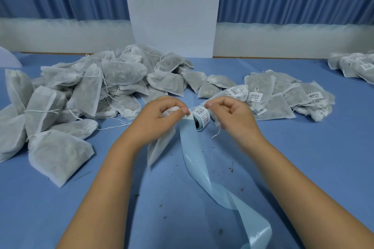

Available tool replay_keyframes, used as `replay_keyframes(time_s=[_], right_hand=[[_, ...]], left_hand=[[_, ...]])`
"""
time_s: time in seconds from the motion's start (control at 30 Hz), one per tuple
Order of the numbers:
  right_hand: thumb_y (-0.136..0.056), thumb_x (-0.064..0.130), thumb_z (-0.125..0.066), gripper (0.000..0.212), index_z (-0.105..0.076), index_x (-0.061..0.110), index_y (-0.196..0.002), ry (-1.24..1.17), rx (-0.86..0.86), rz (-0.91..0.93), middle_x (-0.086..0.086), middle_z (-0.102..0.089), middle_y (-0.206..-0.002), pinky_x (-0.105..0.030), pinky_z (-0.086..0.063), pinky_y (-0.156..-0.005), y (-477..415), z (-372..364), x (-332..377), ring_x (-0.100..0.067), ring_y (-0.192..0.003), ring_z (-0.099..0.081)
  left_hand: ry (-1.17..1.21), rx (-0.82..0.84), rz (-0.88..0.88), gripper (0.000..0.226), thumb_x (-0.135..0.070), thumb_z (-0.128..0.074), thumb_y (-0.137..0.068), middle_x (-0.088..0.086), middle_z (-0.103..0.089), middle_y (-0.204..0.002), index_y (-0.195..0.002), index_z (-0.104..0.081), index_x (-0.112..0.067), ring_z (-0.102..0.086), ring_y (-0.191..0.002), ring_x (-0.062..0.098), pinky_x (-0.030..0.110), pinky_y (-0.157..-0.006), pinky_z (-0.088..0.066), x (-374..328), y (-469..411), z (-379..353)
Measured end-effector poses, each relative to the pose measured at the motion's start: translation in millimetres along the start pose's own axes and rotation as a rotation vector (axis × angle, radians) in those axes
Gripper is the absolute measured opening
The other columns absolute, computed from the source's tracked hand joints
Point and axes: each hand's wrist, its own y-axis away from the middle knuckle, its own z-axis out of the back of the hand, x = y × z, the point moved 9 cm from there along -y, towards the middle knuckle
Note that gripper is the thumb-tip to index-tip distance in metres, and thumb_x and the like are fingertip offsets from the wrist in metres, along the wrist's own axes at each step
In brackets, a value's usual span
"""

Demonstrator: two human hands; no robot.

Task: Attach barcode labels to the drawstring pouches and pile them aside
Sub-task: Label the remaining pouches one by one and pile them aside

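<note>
Drawstring pouch [158,146] in the middle of the frame, hanging from the left hand [159,117], whose fingers are curled round its gathered neck. That hand's thumb tip [183,111] is pinned down on a barcode label [187,115] at the pouch's top. Just across from it, the right hand [232,115] has thumb and forefinger pressed tight together, apparently on the drawstring [217,132], whose loose end dangles below the palm; the other fingers are folded in. Between the two hands lies the label roll [200,117] on the table [303,157], and its bare blue backing strip [199,166] runs down to the lower edge of the frame. This looks to me like the sticking step itself: the label is going onto the cord or the neck. Next it would need folding and squeezing flat so it grips. Then the pouch should go to the labelled pile [283,95] at centre right, where tags show on several necks. A second tagged heap [356,64] sits at the upper right edge. At left and upper centre the untagged pile [91,91] is far the larger, so much work remains. The pouches there are plump with dark greenish filling seen through thin white fabric. What fills the held one I cannot tell.
</note>
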Motion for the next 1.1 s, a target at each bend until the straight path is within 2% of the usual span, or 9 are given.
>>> replay_keyframes(time_s=[0.1,0.2,0.3,0.43,0.5,0.67,0.87,0.97,1.1], right_hand=[[-0.087,0.023,-0.071,0.017,-0.066,0.032,-0.073,0.409,-0.008,0.203,0.009,-0.055,-0.063,-0.016,-0.035,-0.057,0,1,5,-0.005,-0.055,-0.045],[-0.089,0.02,-0.068,0.009,-0.072,0.028,-0.09,0.583,0.084,0.195,0.01,-0.056,-0.091,-0.02,-0.041,-0.068,2,-11,-6,-0.004,-0.063,-0.05],[-0.09,0.012,-0.064,0.023,-0.071,0.027,-0.106,0.465,0.071,0.231,0.011,-0.057,-0.107,-0.012,-0.04,-0.068,5,-14,-2,-0.008,-0.056,-0.047],[-0.091,0.016,-0.065,0.026,-0.068,0.036,-0.108,0.129,0.159,0.157,0.017,-0.065,-0.077,-0.022,-0.047,-0.053,11,-22,4,-0.013,-0.049,-0.05],[-0.091,0.016,-0.068,0.024,-0.067,0.029,-0.111,-0.008,0.273,0.099,0.01,-0.07,-0.081,-0.026,-0.049,-0.048,15,-34,4,-0.018,-0.05,-0.057],[-0.091,0.006,-0.065,0.014,-0.07,0.018,-0.089,-0.02,0.161,0.064,0.001,-0.07,-0.071,-0.024,-0.054,-0.056,10,-25,2,-0.014,-0.055,-0.062],[-0.096,0.017,-0.06,0.009,-0.067,0.014,-0.1,0.709,0.154,0.458,0.005,-0.065,-0.087,-0.021,-0.041,-0.069,20,-28,28,-0.006,-0.076,-0.052],[-0.096,0.012,-0.06,0.009,-0.067,0.007,-0.096,0.752,0.068,0.627,-0.002,-0.065,-0.086,-0.023,-0.04,-0.07,29,-26,48,-0.012,-0.077,-0.052],[-0.094,0.005,-0.06,0.008,-0.066,0.0,-0.092,0.707,-0.072,0.834,-0.008,-0.062,-0.079,-0.021,-0.039,-0.073,43,-23,66,-0.019,-0.074,-0.052]], left_hand=[[-0.041,-0.026,0.01,0.014,-0.016,-0.064,-0.094,-0.002,-0.069,-0.1,-0.086,-0.072,-0.024,-0.06,-0.098,0.007,0.018,-0.086,-0.042,3,-1,4],[-0.054,-0.05,0.01,0.015,-0.017,-0.064,-0.095,-0.003,-0.069,-0.1,-0.086,-0.072,-0.026,-0.061,-0.099,0.007,0.021,-0.088,-0.043,4,-2,6],[-0.089,-0.035,-0.021,0.017,-0.019,-0.065,-0.095,-0.01,-0.07,-0.096,-0.084,-0.069,-0.031,-0.06,-0.097,0.005,0.02,-0.086,-0.043,1,-2,3],[-0.107,-0.017,-0.077,0.016,-0.022,-0.067,-0.095,-0.017,-0.069,-0.093,-0.084,-0.068,-0.035,-0.06,-0.094,0.003,0.019,-0.084,-0.044,-7,-2,-3],[-0.101,-0.013,-0.11,0.013,-0.019,-0.068,-0.094,-0.017,-0.071,-0.094,-0.087,-0.072,-0.03,-0.062,-0.094,0.002,0.017,-0.084,-0.045,-11,-1,-4],[-0.095,-0.036,-0.084,0.016,-0.015,-0.073,-0.089,-0.017,-0.071,-0.09,-0.087,-0.072,-0.031,-0.063,-0.089,0.0,0.013,-0.081,-0.045,-9,-1,-1],[-0.159,0.004,-0.042,0.017,-0.016,-0.074,-0.088,-0.031,-0.068,-0.075,-0.082,-0.075,-0.032,-0.059,-0.076,-0.01,0.004,-0.069,-0.038,-3,0,0],[-0.141,0.065,0.038,0.016,-0.018,-0.072,-0.089,-0.027,-0.07,-0.073,-0.08,-0.076,-0.03,-0.061,-0.074,-0.01,0.006,-0.07,-0.04,2,1,-4],[0.148,0.247,0.052,0.021,-0.005,-0.065,-0.092,-0.001,-0.077,-0.08,-0.084,-0.08,-0.016,-0.07,-0.082,0.005,0.012,-0.081,-0.048,-8,8,-17]])
